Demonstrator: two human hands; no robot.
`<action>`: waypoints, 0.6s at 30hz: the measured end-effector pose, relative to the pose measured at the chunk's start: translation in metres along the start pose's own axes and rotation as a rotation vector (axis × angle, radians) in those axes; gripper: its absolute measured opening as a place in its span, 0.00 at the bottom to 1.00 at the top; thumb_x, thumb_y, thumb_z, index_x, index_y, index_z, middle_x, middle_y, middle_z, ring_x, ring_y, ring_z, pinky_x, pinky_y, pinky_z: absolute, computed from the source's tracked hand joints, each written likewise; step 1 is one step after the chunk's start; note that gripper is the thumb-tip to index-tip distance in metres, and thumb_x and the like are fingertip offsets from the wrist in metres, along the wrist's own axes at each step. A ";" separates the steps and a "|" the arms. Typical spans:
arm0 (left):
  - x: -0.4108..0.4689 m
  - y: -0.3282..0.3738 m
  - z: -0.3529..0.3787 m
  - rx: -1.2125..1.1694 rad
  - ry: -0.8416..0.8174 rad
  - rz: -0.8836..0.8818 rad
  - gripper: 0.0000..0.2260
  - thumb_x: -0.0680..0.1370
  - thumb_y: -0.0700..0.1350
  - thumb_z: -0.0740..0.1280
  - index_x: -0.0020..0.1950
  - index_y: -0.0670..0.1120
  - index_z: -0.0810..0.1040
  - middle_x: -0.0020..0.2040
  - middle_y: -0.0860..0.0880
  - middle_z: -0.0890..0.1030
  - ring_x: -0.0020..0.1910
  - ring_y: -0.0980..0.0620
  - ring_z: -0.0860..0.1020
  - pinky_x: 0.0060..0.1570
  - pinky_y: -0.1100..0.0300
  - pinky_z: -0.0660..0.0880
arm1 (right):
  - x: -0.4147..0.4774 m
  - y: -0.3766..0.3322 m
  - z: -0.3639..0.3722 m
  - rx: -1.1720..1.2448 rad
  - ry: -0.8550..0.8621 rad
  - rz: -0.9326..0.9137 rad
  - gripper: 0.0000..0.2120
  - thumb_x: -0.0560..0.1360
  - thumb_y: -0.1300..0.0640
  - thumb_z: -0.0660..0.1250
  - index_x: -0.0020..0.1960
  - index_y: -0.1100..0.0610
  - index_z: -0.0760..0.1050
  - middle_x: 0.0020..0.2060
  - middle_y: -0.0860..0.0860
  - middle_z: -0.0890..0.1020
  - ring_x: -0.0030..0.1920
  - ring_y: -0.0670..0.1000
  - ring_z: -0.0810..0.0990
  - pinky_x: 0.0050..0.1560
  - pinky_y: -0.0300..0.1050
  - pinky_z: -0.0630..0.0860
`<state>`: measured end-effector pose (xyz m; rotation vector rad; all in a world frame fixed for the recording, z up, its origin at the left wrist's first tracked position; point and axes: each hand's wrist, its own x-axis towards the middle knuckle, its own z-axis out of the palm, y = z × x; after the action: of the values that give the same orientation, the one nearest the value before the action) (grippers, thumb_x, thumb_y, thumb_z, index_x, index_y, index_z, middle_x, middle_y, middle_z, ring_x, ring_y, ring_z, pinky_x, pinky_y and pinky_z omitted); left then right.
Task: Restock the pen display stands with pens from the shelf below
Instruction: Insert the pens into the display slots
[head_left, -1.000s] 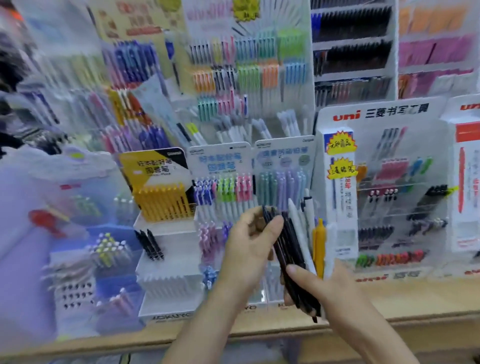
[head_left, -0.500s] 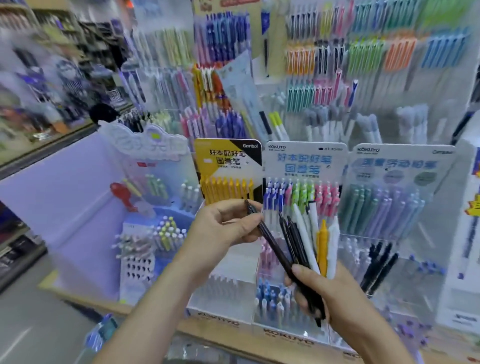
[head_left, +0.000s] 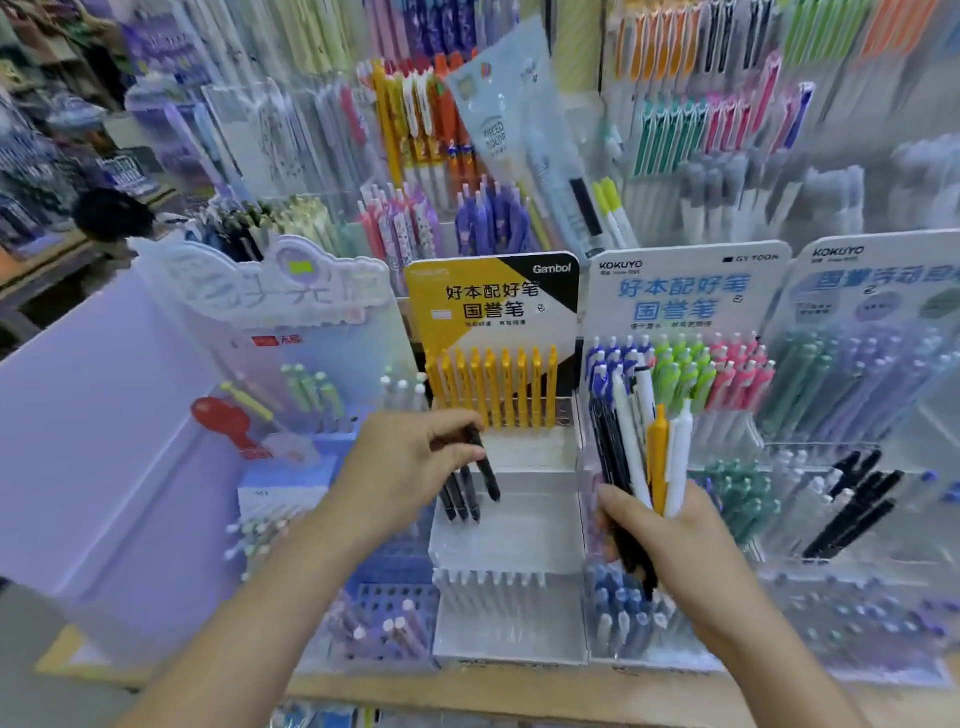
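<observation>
My left hand (head_left: 410, 467) pinches a black pen (head_left: 485, 470) by its top, its tip down in the middle tier of the yellow-and-black Gambol stand (head_left: 506, 530). Three other black pens (head_left: 460, 496) stand in that tier beside it. My right hand (head_left: 670, 540) grips a bundle of pens (head_left: 641, 457), black, white and one yellow, held upright in front of the blue Kokuyo stand (head_left: 680, 296). A row of yellow pens (head_left: 498, 387) fills the Gambol stand's top tier. White pens (head_left: 493, 592) fill its bottom tier.
A pale purple stand (head_left: 291, 332) with a red fan-shaped item stands at the left. Another Kokuyo stand (head_left: 878, 291) with green and purple pens is at the right, loose black pens (head_left: 852, 509) in its lower tray. Hanging pen racks rise behind. The wooden shelf edge (head_left: 519, 696) runs below.
The view has swung left and closer to the stands. My left hand drew one black pen out of the bundle and carried it left and down into the Gambol stand's middle tier.
</observation>
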<state>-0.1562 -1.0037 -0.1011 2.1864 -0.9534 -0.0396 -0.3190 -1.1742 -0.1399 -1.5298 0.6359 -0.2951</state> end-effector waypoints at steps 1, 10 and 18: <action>0.002 -0.010 0.003 0.031 -0.048 0.056 0.04 0.73 0.45 0.73 0.47 0.50 0.83 0.41 0.50 0.85 0.44 0.48 0.82 0.47 0.51 0.77 | -0.002 0.001 0.010 0.006 0.011 0.004 0.14 0.77 0.60 0.67 0.33 0.62 0.75 0.24 0.58 0.77 0.23 0.52 0.69 0.23 0.40 0.67; 0.023 -0.061 0.020 0.144 -0.221 0.253 0.07 0.76 0.46 0.70 0.50 0.44 0.82 0.48 0.49 0.84 0.49 0.48 0.80 0.49 0.52 0.75 | -0.019 0.014 0.054 0.071 0.169 0.070 0.14 0.77 0.57 0.67 0.36 0.64 0.77 0.26 0.59 0.79 0.26 0.53 0.73 0.27 0.45 0.69; 0.037 -0.070 0.023 0.116 -0.265 0.251 0.07 0.76 0.47 0.71 0.50 0.46 0.83 0.44 0.50 0.85 0.45 0.51 0.80 0.47 0.56 0.75 | -0.021 0.018 0.064 0.154 0.260 0.074 0.12 0.77 0.60 0.68 0.35 0.62 0.76 0.27 0.60 0.79 0.27 0.54 0.74 0.25 0.43 0.68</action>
<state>-0.0931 -1.0102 -0.1534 2.1852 -1.4050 -0.1617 -0.3040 -1.1087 -0.1589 -1.3276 0.8523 -0.4805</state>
